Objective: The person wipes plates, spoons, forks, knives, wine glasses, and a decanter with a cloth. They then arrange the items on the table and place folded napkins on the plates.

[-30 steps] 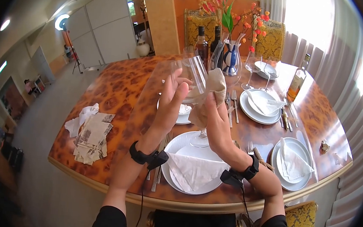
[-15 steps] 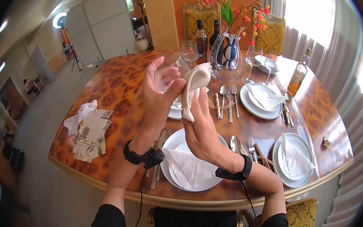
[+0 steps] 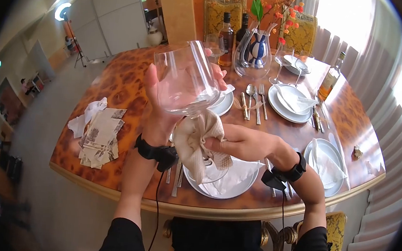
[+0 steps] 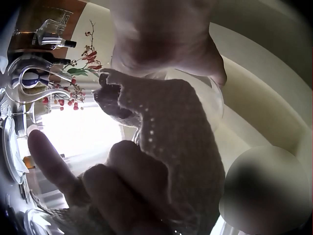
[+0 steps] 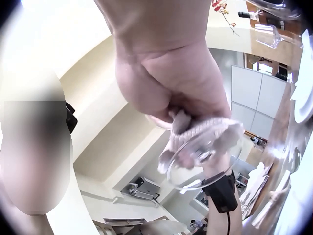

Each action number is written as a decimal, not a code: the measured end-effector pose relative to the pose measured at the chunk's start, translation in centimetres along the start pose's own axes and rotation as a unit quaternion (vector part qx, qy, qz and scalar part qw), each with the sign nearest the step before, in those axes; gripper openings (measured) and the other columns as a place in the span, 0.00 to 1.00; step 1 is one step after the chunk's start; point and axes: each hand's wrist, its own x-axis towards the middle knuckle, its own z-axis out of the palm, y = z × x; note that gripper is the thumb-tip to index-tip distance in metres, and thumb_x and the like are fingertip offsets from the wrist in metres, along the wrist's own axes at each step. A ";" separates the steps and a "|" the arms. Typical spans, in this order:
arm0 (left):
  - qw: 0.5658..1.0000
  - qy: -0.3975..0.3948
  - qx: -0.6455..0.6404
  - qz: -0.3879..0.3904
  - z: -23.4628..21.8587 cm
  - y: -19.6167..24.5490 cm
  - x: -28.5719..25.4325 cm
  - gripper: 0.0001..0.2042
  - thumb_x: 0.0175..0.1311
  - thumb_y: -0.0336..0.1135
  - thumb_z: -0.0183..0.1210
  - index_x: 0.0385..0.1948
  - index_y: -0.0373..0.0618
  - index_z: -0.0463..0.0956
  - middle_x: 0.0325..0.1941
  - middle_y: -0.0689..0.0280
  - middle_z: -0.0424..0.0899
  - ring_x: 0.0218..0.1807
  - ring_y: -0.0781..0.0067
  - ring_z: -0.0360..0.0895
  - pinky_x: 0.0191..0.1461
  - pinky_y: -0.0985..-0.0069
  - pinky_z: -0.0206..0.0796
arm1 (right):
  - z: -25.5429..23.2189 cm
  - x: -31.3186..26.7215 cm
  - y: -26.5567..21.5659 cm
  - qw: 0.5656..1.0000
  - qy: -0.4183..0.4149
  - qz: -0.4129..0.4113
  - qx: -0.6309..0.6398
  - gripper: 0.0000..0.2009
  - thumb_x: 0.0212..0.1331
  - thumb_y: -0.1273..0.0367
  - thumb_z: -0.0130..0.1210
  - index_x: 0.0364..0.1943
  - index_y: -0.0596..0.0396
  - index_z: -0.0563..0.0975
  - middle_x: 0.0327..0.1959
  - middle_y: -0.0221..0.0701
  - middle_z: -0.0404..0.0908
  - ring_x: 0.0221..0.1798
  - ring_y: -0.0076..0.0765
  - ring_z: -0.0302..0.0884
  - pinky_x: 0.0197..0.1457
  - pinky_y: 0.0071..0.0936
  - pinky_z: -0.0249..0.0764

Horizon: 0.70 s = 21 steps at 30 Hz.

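Fingers of the left hand point(image 3: 165, 99) wrap the back of a large wine glass point(image 3: 185, 79) in the head view, cupping its bowl, which is lifted above the wooden table point(image 3: 127, 96) with the rim tilted up and away. Just below those fingers, the right hand point(image 3: 242, 143) pinches a beige cloth point(image 3: 195, 141) around the stem, the cloth bunched between its fingertips and the left palm. Under the cloth lies a white plate point(image 3: 244, 181) with a folded napkin point(image 3: 235, 170); cutlery point(image 3: 254, 104) and more plates point(image 3: 287, 104) sit beyond the fingers, and a stack of paper napkins point(image 3: 98, 141) lies well to the left.

From the left wrist, the knitted cloth point(image 4: 181, 152) covers the curled fingers point(image 4: 122, 181) of the other hand, with the left palm point(image 4: 161, 39) above, against the glass point(image 4: 212, 98).

From the right wrist, the right hand point(image 5: 166, 73) clenches the cloth point(image 5: 195, 134) against the round foot point(image 5: 205, 161) of the glass, and the left forearm with its black wristband point(image 5: 222, 193) shows beyond it.
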 end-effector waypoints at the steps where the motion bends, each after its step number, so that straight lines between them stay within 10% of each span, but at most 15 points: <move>1: 0.999 0.031 -0.006 0.012 0.4 -0.1 -0.1 0.52 0.49 0.76 0.53 0.64 0.33 0.59 0.50 0.47 0.75 0.51 0.46 0.75 0.75 0.49 0.43 | -0.1 -0.6 -0.8 0.997 -0.064 0.030 -0.022 0.15 0.75 0.62 0.42 0.53 0.60 0.71 0.44 0.26 0.75 0.48 0.21 0.69 0.54 0.25 0.70; 4: 0.997 0.057 -0.016 0.052 1.5 0.4 -0.2 0.52 0.49 0.76 0.53 0.64 0.34 0.59 0.48 0.47 0.76 0.50 0.46 0.76 0.75 0.49 0.43 | 0.3 -1.0 -1.6 0.983 -0.136 0.117 -0.029 0.17 0.74 0.62 0.43 0.58 0.58 0.69 0.48 0.28 0.76 0.51 0.22 0.68 0.58 0.26 0.68; 8: 0.983 0.118 0.128 0.051 0.8 0.9 -0.2 0.49 0.52 0.75 0.52 0.64 0.36 0.60 0.57 0.44 0.73 0.58 0.43 0.73 0.70 0.49 0.56 | 1.6 -1.4 -1.0 1.000 -0.023 -0.005 -0.013 0.14 0.72 0.65 0.45 0.54 0.60 0.69 0.44 0.32 0.77 0.47 0.27 0.73 0.52 0.30 0.71; 11: 0.942 0.208 0.257 0.065 2.7 1.2 0.3 0.46 0.57 0.71 0.53 0.68 0.42 0.55 0.62 0.45 0.71 0.60 0.46 0.73 0.66 0.53 0.61 | 1.3 -2.0 -2.0 0.967 0.102 -0.046 -0.227 0.11 0.62 0.75 0.47 0.48 0.60 0.66 0.39 0.47 0.78 0.45 0.58 0.76 0.50 0.44 0.72; 15: 0.892 0.239 0.370 0.099 3.6 0.5 -0.2 0.48 0.54 0.60 0.66 0.70 0.44 0.48 0.60 0.50 0.72 0.58 0.58 0.75 0.63 0.61 0.66 | -0.2 -2.2 0.6 0.805 0.239 -0.088 -0.535 0.08 0.56 0.75 0.50 0.34 0.60 0.63 0.27 0.44 0.76 0.39 0.58 0.75 0.59 0.52 0.62; 21: 0.873 0.334 0.336 0.115 2.9 -0.6 0.0 0.31 0.62 0.48 0.61 0.62 0.42 0.60 0.51 0.52 0.76 0.51 0.58 0.78 0.57 0.55 0.71 | 1.4 -3.4 1.0 0.861 0.210 -0.116 -0.448 0.12 0.56 0.78 0.48 0.45 0.65 0.65 0.38 0.50 0.75 0.46 0.61 0.73 0.56 0.50 0.66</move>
